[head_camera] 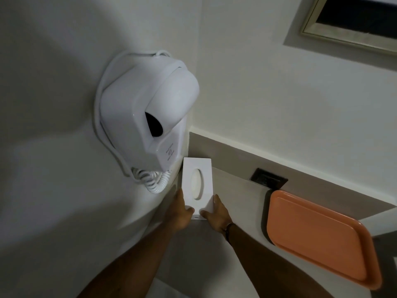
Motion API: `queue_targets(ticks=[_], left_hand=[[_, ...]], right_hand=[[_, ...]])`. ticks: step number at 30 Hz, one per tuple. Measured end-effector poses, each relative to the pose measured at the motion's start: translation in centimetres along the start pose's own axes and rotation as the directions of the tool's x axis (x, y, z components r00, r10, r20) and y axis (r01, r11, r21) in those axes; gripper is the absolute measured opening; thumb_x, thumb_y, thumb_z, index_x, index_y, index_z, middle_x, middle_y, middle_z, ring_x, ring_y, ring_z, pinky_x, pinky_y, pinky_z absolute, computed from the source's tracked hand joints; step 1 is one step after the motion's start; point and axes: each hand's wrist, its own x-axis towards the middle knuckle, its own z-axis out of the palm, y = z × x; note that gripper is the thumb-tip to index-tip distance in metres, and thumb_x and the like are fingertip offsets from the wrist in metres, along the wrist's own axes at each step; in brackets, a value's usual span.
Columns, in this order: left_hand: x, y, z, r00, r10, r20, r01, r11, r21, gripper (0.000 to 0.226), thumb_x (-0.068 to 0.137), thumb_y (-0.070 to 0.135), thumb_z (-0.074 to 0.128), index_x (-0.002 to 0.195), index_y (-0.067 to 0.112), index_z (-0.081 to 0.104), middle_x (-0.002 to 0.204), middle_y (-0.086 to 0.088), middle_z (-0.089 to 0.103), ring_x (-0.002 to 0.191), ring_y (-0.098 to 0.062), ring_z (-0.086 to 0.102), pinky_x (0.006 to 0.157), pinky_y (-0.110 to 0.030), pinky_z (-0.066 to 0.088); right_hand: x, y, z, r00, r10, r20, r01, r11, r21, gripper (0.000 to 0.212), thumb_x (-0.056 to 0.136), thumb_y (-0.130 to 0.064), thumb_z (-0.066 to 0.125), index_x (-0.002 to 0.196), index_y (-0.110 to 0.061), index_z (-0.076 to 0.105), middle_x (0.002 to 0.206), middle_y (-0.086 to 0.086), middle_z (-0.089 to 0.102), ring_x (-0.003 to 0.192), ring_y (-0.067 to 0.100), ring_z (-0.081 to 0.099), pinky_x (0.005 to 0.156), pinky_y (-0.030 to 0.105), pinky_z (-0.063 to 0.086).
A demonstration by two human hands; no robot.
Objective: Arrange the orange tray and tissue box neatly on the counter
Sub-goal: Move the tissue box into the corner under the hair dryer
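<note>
A white tissue box (193, 168) with an oval slot on top sits on the pale counter (236, 203), pushed into the corner by the left wall. My left hand (180, 211) grips its near left edge and my right hand (216, 212) grips its near right edge, thumbs on top. The orange tray (318, 237) lies flat on the counter to the right, apart from the box and both hands, with nothing on it.
A white wall-mounted hair dryer (148, 110) with a coiled cord (154, 181) hangs on the left wall just above the box. A dark wall socket (268, 179) sits in the grey backsplash behind the tray. A framed mirror (352, 20) is at the upper right.
</note>
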Motion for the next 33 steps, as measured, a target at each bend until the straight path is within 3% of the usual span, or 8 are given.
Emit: queue_targets(ticks=[4, 7, 10, 14, 26, 33], left_hand=[[-2.2, -0.7, 0.7, 0.992, 0.123, -0.011, -0.112, 0.934, 0.338, 0.084, 0.096, 0.031, 0.059, 0.157, 0.017, 0.004, 0.169, -0.003, 0.009, 0.153, -0.025, 0.019, 0.122, -0.043, 0.031], [-3.8, -1.2, 1.9, 0.982, 0.174, 0.077, -0.189, 0.837, 0.514, 0.088, 0.095, 0.038, 0.058, 0.157, 0.017, 0.000, 0.169, -0.004, -0.001, 0.156, -0.025, 0.009, 0.123, -0.045, 0.030], [-4.9, -1.6, 3.1, 0.978, 0.154, 0.143, -0.210, 0.751, 0.626, 0.091, 0.094, 0.041, 0.056, 0.157, 0.016, -0.005, 0.168, -0.007, -0.010, 0.156, -0.027, -0.005, 0.126, -0.047, 0.021], [-5.2, -1.5, 3.8, 0.985, 0.101, 0.137, -0.167, 0.724, 0.669, 0.096, 0.092, 0.040, 0.061, 0.157, 0.018, -0.006, 0.168, -0.006, -0.014, 0.155, -0.029, -0.011, 0.126, -0.052, 0.017], [-3.4, -2.8, -0.5, 0.982, 0.147, 0.117, -0.184, 0.621, 0.762, 0.096, 0.092, 0.045, 0.060, 0.157, 0.013, -0.003, 0.169, -0.009, -0.008, 0.156, -0.031, -0.006, 0.127, -0.048, 0.015], [-1.1, -3.2, -2.7, 0.984, 0.133, 0.119, -0.177, 0.652, 0.737, 0.101, 0.088, 0.046, 0.065, 0.157, 0.011, 0.000, 0.169, -0.008, -0.005, 0.156, -0.032, -0.001, 0.124, -0.047, 0.025]], right_hand=[[-2.2, 1.5, -0.9, 0.987, -0.144, 0.072, 0.156, 0.968, -0.199, 0.097, 0.096, -0.041, 0.069, 0.166, -0.021, 0.005, 0.174, -0.002, 0.016, 0.158, 0.026, 0.024, 0.129, 0.045, 0.027], [-3.1, 3.0, -1.1, 0.955, -0.262, 0.139, 0.296, 0.821, -0.489, 0.094, 0.101, -0.029, 0.063, 0.167, -0.021, -0.004, 0.175, 0.000, -0.005, 0.163, 0.025, 0.005, 0.129, 0.035, 0.013], [-3.4, 3.5, -1.2, 0.934, -0.286, 0.213, 0.356, 0.704, -0.615, 0.095, 0.098, -0.019, 0.063, 0.166, -0.018, -0.004, 0.175, 0.004, -0.011, 0.163, 0.026, -0.004, 0.129, 0.032, 0.009], [-3.2, 3.4, -1.2, 0.926, -0.280, 0.254, 0.378, 0.665, -0.643, 0.099, 0.094, -0.016, 0.064, 0.166, -0.014, -0.003, 0.174, 0.008, -0.014, 0.163, 0.027, -0.005, 0.130, 0.034, 0.011], [-1.2, 0.6, 1.9, 0.897, -0.280, 0.341, 0.431, 0.724, -0.539, 0.101, 0.092, -0.020, 0.068, 0.166, -0.013, 0.000, 0.174, 0.007, -0.019, 0.162, 0.027, -0.007, 0.131, 0.034, 0.017], [0.4, -0.9, 3.4, 0.897, -0.272, 0.348, 0.427, 0.734, -0.528, 0.102, 0.092, -0.021, 0.069, 0.167, -0.014, 0.000, 0.174, 0.006, -0.018, 0.162, 0.029, -0.006, 0.131, 0.037, 0.018]])
